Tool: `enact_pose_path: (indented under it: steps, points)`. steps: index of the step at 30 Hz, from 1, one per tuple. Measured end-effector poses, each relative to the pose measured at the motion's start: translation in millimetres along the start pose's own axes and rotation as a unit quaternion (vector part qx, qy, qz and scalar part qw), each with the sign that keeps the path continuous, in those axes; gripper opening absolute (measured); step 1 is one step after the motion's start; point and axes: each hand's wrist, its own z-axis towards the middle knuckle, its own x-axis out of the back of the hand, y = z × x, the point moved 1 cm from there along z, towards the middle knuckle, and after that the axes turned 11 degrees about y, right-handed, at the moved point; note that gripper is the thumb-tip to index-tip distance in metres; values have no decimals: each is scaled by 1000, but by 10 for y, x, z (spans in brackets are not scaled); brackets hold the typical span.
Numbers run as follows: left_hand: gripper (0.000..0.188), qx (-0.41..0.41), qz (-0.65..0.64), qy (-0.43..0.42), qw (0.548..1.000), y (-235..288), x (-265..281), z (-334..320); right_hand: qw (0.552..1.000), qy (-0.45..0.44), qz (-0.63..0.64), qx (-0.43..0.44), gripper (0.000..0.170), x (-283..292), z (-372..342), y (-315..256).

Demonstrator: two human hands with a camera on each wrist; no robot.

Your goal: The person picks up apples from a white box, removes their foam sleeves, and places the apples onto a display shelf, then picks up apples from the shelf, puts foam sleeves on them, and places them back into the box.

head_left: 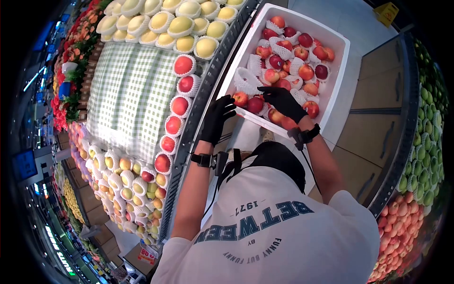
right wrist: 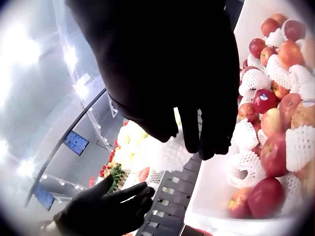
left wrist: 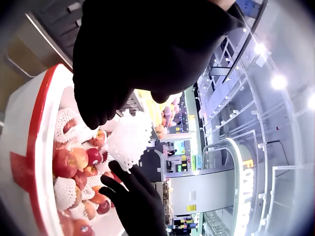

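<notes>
My right hand [head_left: 286, 103], in a black glove, pinches a white foam fruit net [head_left: 247, 81] at its fingertips, above the near left corner of a white foam box [head_left: 344, 71]. In the right wrist view the net [right wrist: 170, 153] shows between the thumb and fingers. My left hand [head_left: 218, 119], also gloved in black, is beside the box's left wall, its fingers reaching toward the net. The right wrist view shows this left hand [right wrist: 106, 209] with fingers spread and nothing in them. Red apples [head_left: 305, 72], some in foam nets, fill the box.
Left of the box stands a fruit display with a dark slatted edge [head_left: 201, 102], a green checked cloth [head_left: 135, 94] and a row of netted red apples [head_left: 179, 106]. Yellow fruit [head_left: 181, 27] lies beyond. Wooden cabinets [head_left: 369, 132] are on the right, a yellow floor sign [head_left: 386, 14] at the back.
</notes>
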Motion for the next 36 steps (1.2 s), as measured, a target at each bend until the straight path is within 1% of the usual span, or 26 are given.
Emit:
enact_pose_path:
  steps: [2,3,5,6,7,8,9,10,12,15,18,19,22,24,27,28,29,30,31,32,33,34,35,36]
  points:
    - [50,81,-81,-29,993,-71,-81,59,993,-82,-52,-65,32,-41,-85,-323]
    - [53,105,-89,-52,989,-70,-112,78,994,-90,-34,-52,32,-79,-122,-341]
    - [52,115,-89,-17,989,-108,-163,64,994,-108,2,-30,33,-118,-215,-342]
    - [51,120,-89,1,989,-124,-188,48,993,-112,-2,-30,33,-128,-258,-301]
    - [46,128,-90,20,987,-174,-167,79,993,-117,-6,-29,34,-139,-286,-250]
    - [44,136,-88,22,986,-200,-156,100,992,-122,-11,-26,35,-141,-300,-213]
    - [42,143,-86,25,986,-216,-145,117,989,-138,-46,-29,38,-111,-308,-293]
    - [40,150,-84,28,985,-236,-131,127,988,-145,-50,-14,39,-92,-317,-313]
    - [38,143,-84,23,986,-267,-112,133,986,-159,-56,15,40,-81,-336,-340]
    - [37,118,-83,27,989,-267,-76,103,983,-169,-70,-16,41,-65,-353,-422]
    - [40,99,-106,18,989,-251,-6,97,982,-163,-96,-23,43,-77,-317,-385]
    - [41,96,-115,11,989,-242,24,93,983,-164,-84,-18,44,-89,-314,-383]
    - [43,125,-126,21,984,-270,102,106,983,-171,-60,-4,45,-118,-281,-381]
    - [44,109,-106,8,988,-269,132,66,981,-187,-58,4,46,-198,-251,-393]
    - [42,62,-76,13,995,-218,168,-12,960,-275,-33,-43,47,-275,-200,-436]
    - [40,43,-67,19,997,-131,134,-72,967,-255,-5,-14,48,-270,-178,-421]
    - [39,103,-149,47,982,-40,114,-135,972,-235,24,15,48,-248,-147,-374]
    - [40,18,-28,28,999,-3,144,-163,975,-214,52,44,49,-216,-102,-297]
    - [40,-67,93,8,993,32,193,-192,972,-190,134,-39,46,-187,-17,-224]
    - [39,-55,64,11,996,19,238,-219,977,-171,93,-85,42,-38,26,-150]
    - [38,-43,35,15,998,7,283,-246,986,-125,7,-111,39,39,106,42]
    - [38,-31,6,19,999,-6,327,-274,994,-52,-86,-45,38,120,113,209]
    - [40,25,-72,36,996,-21,401,-276,973,-67,-219,-13,40,192,163,390]
    - [41,80,-150,52,984,-49,464,-276,953,-57,-298,3,48,213,181,670]
